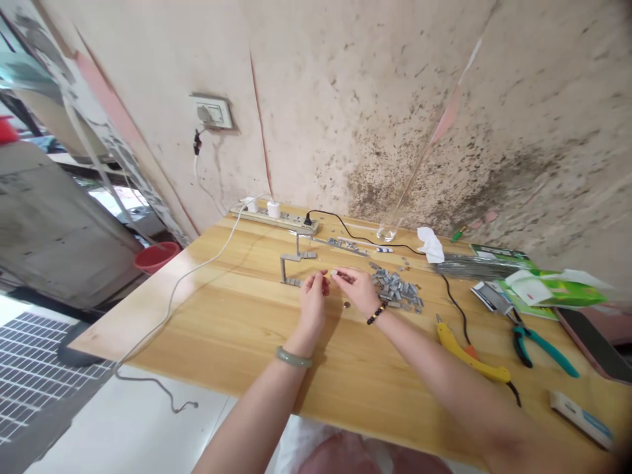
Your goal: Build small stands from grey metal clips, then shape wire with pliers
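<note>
My left hand [313, 299], with a green bangle at the wrist, is closed in a pinch. Whatever its fingertips hold is too small to make out. Facing it, my right hand [358, 288] pinches a small pale piece [334, 272] between thumb and forefinger. The fingertips of both hands are close together above the wooden table [237, 329]. Just left of them stands a thin grey stepped frame [283, 268] made of small flat pieces. Beside my right hand lies a heap of small grey pieces [399, 289]. A small dark round thing [346, 305] lies below the hands.
A power strip [276, 220] with plugs and a white cable [170, 299] lie left. Toward the right are a yellow glue gun [469, 355], teal-handled pliers [548, 349], a phone [595, 342], a tissue pack [567, 289] and thin rods [474, 266]. A clear cup [386, 232] stands near the wall.
</note>
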The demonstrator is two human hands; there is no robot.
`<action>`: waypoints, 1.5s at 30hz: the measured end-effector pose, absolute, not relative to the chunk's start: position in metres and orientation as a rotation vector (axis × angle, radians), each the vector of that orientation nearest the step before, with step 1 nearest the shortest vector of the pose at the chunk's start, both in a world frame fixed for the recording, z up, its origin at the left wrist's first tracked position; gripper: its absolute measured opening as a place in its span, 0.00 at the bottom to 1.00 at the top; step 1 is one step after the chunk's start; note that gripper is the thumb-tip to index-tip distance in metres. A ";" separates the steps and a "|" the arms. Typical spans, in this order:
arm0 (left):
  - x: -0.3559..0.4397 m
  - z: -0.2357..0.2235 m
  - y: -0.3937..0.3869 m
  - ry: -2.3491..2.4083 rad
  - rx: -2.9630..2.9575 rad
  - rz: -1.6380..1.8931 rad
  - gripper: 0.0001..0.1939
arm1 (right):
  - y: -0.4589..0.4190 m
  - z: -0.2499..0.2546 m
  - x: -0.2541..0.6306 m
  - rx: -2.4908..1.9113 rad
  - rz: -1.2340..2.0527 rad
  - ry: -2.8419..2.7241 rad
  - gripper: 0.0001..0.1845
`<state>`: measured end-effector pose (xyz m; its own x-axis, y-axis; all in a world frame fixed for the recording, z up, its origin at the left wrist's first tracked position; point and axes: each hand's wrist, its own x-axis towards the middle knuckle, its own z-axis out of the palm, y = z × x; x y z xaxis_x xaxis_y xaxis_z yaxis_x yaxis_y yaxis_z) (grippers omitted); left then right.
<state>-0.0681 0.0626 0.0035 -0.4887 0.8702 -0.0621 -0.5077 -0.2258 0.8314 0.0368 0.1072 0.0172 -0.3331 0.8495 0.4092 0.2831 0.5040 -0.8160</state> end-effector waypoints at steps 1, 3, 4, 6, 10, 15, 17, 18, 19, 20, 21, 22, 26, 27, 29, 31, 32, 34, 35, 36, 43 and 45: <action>-0.069 0.002 0.064 1.020 0.483 1.885 0.11 | 0.108 0.018 0.032 -0.939 0.811 -1.857 0.12; -0.072 0.001 0.066 0.981 0.401 1.941 0.11 | 0.109 0.019 0.022 -0.928 0.822 -1.850 0.10; -0.073 0.000 0.067 0.963 0.367 1.967 0.11 | 0.109 0.020 0.017 -0.918 0.830 -1.848 0.10; -0.076 0.000 0.069 0.927 0.309 2.018 0.12 | 0.109 0.021 0.007 -0.898 0.851 -1.847 0.09; -0.083 0.002 0.071 0.869 0.217 2.101 0.13 | 0.110 0.019 -0.009 -0.867 0.890 -1.837 0.07; -0.091 0.006 0.070 0.788 0.157 2.144 0.14 | 0.114 0.015 -0.026 -0.846 0.924 -1.810 0.07; -0.094 0.008 0.070 0.776 0.175 2.146 0.15 | 0.116 0.015 -0.031 -0.840 0.937 -1.802 0.07; -0.096 0.009 0.070 0.770 0.195 2.142 0.15 | 0.116 0.015 -0.033 -0.837 0.944 -1.799 0.07; -0.097 0.010 0.070 0.764 0.220 2.136 0.16 | 0.117 0.015 -0.035 -0.834 0.952 -1.796 0.07; -0.098 0.011 0.070 0.755 0.244 2.131 0.16 | 0.117 0.016 -0.036 -0.831 0.959 -1.793 0.07; -0.099 0.012 0.070 0.745 0.265 2.127 0.16 | 0.118 0.016 -0.038 -0.827 0.968 -1.789 0.07; -0.100 0.013 0.070 0.734 0.279 2.123 0.15 | 0.118 0.017 -0.039 -0.824 0.977 -1.784 0.07; -0.102 0.015 0.072 0.678 0.282 2.104 0.10 | 0.119 0.018 -0.045 -0.808 1.010 -1.761 0.08; -0.103 0.014 0.072 0.661 0.282 2.092 0.10 | 0.119 0.018 -0.046 -0.803 1.016 -1.755 0.08; -0.105 0.014 0.073 0.635 0.279 2.065 0.10 | 0.119 0.018 -0.049 -0.791 1.026 -1.742 0.08; -0.107 0.013 0.074 0.618 0.267 2.046 0.10 | 0.119 0.019 -0.050 -0.778 1.033 -1.736 0.08; -0.107 0.013 0.074 0.612 0.260 2.040 0.09 | 0.119 0.019 -0.051 -0.772 1.036 -1.734 0.07; -0.109 0.013 0.074 0.600 0.249 2.037 0.09 | 0.119 0.019 -0.052 -0.765 1.039 -1.733 0.07; -0.109 0.013 0.074 0.593 0.247 2.036 0.09 | 0.119 0.019 -0.052 -0.762 1.039 -1.733 0.07; -0.110 0.013 0.075 0.589 0.246 2.034 0.09 | 0.119 0.019 -0.053 -0.761 1.037 -1.734 0.07; -0.109 0.013 0.075 0.596 0.233 2.032 0.08 | 0.118 0.019 -0.050 -0.761 0.980 -1.761 0.08; -0.108 0.014 0.075 0.588 0.221 2.031 0.07 | 0.118 0.020 -0.048 -0.760 0.963 -1.777 0.09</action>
